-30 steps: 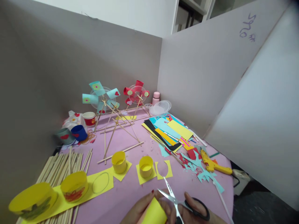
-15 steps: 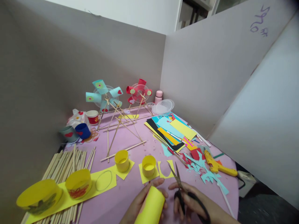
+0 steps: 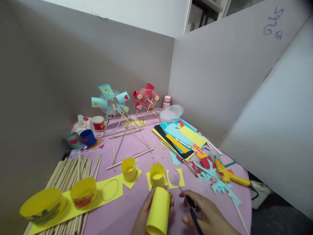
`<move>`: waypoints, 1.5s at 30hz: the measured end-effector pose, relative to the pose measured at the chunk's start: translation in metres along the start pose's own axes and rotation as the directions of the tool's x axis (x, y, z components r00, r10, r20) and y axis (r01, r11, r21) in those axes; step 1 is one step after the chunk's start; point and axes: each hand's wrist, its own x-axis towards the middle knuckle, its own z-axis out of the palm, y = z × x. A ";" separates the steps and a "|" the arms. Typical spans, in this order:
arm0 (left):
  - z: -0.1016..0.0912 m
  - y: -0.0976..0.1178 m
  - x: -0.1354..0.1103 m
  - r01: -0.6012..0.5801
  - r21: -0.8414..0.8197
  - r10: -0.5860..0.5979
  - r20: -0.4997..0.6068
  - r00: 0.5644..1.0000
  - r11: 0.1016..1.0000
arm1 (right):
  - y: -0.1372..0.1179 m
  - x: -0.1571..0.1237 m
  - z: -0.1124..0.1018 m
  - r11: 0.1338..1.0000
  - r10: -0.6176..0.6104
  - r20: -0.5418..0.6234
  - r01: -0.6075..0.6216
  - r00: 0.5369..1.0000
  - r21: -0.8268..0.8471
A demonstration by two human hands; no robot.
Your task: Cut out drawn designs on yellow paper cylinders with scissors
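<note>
Wrapped around a yellow paper tube (image 3: 158, 209), my left hand (image 3: 146, 212) holds it upright at the near edge of the table. The tube's lower end faces me and looks hollow. In my right hand (image 3: 202, 209) is a pair of scissors (image 3: 189, 204) with dark handles, its blades close together and pointing up and left. Just beyond the tube stands a small yellow paper cup (image 3: 157, 174) on a yellow square. A yellow sheet with a round hole (image 3: 180, 179) lies near the scissor tips. Another small yellow cup (image 3: 128, 169) sits to the left.
Two wider yellow paper rings (image 3: 83, 192) rest on a yellow strip over wooden sticks (image 3: 56, 176) at left. A stick frame (image 3: 127, 127) stands behind, near blue and red paper wheels (image 3: 146, 96). Coloured paper (image 3: 181, 137), scraps and a yellow glue gun (image 3: 230, 174) lie at right.
The yellow tube has turned more upright in my left hand. The scissors' blades have come together, and their tips have swung slightly left and down.
</note>
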 end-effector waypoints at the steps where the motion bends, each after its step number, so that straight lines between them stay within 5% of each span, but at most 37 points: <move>1: -0.001 0.000 0.001 0.004 -0.012 -0.004 -0.006 1.000 1.000 | -0.001 0.000 -0.002 0.999 -0.023 -0.007 0.022 1.000 -0.049; 12: -0.002 -0.006 0.004 0.007 -0.017 -0.008 -0.045 0.999 1.000 | -0.031 0.006 -0.005 0.906 0.027 0.036 -0.009 0.999 -0.423; 24: -0.004 -0.013 0.006 0.032 -0.001 -0.032 -0.027 0.999 0.999 | -0.020 0.012 -0.003 0.881 -0.057 0.032 0.065 0.998 -0.469; 45: -0.005 -0.017 0.007 0.032 0.002 -0.032 0.015 0.999 0.999 | -0.020 0.011 -0.004 0.829 0.023 0.067 0.018 0.997 -0.559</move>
